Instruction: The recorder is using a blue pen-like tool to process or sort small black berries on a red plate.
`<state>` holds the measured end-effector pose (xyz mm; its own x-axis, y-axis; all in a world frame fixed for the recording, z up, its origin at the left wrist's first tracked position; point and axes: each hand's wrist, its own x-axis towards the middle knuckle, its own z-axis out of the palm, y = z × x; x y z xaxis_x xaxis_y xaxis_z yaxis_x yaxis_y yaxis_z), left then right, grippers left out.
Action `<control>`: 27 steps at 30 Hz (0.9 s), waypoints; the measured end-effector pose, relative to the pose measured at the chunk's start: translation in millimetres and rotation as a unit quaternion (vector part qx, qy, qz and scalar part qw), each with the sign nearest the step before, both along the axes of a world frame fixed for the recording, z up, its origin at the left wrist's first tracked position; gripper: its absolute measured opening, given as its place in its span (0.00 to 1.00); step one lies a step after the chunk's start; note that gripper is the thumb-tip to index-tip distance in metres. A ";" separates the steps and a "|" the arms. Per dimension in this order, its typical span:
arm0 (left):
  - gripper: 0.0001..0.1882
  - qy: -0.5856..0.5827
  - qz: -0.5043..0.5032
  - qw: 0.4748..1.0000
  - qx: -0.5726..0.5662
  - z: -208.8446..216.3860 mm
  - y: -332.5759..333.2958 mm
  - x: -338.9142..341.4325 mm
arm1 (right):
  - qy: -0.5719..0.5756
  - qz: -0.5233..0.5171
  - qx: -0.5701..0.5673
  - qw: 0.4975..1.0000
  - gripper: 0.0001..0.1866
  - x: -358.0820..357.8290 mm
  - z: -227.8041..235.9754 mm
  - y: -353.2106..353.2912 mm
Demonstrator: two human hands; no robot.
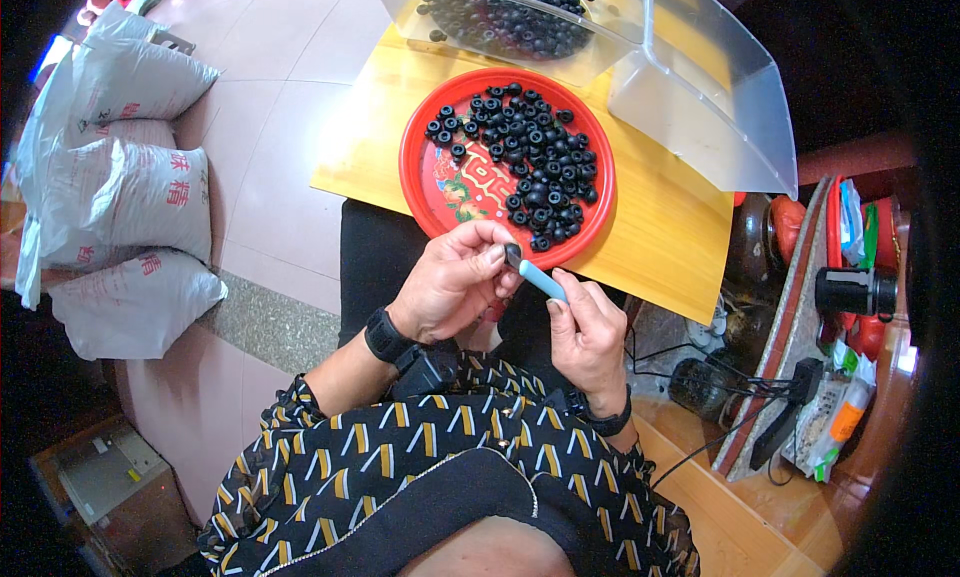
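My left hand (pixel 448 285) is closed, its thumb and forefinger pinching a small black round part (pixel 513 253) just off the near rim of a red plate. In my right hand (pixel 592 345) is a slim tool with a light-blue handle (pixel 543 282), gripped between thumb and fingers. Its tip meets the black part, and that contact spot is too small to make out clearly. On the red plate (pixel 412 177) lie many small black round parts (pixel 545 162), several showing a hole in the middle. The plate rests on a yellow wooden board (pixel 665 232).
Behind the plate stands a clear plastic bin (pixel 400 7) with more black parts; another translucent bin (pixel 700 107) is at its right. White sacks (pixel 150 192) are stacked on the tiled floor at left. Black cables (pixel 735 377) and a cluttered shelf (pixel 790 307) lie right.
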<state>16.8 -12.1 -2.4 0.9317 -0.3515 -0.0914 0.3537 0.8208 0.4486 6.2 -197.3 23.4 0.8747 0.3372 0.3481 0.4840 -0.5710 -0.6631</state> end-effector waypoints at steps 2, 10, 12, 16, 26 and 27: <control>0.09 -0.008 0.001 1.000 0.001 1.6 0.3 0.3 | -0.024 0.007 0.002 1.000 0.15 1.5 -1.0 -0.5; 0.08 -0.031 -0.022 0.999 -0.022 6.4 5.5 0.8 | -0.077 0.001 0.005 0.997 0.14 5.9 -1.9 3.7; 0.08 -0.125 -0.056 0.991 0.006 6.5 2.3 -8.7 | -0.042 -0.125 -0.077 0.988 0.12 15.8 -16.0 -8.1; 0.08 -0.048 -0.024 0.999 0.010 7.9 5.4 -3.6 | -0.042 -0.157 -0.025 0.986 0.10 20.4 -12.2 -20.6; 0.09 0.006 -0.025 1.000 0.001 9.7 -0.7 -4.3 | 0.286 -0.028 0.326 0.901 0.17 12.2 14.1 23.6; 0.09 0.005 -0.026 1.000 0.002 10.7 -1.1 -5.0 | 0.309 -0.015 0.351 0.884 0.16 14.0 18.8 28.1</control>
<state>11.8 -13.2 8.4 0.9115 -0.3984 -0.1020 0.3996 0.7998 0.4478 20.2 -169.2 42.2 0.9758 0.2015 -0.0848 -0.1025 0.0793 -0.9916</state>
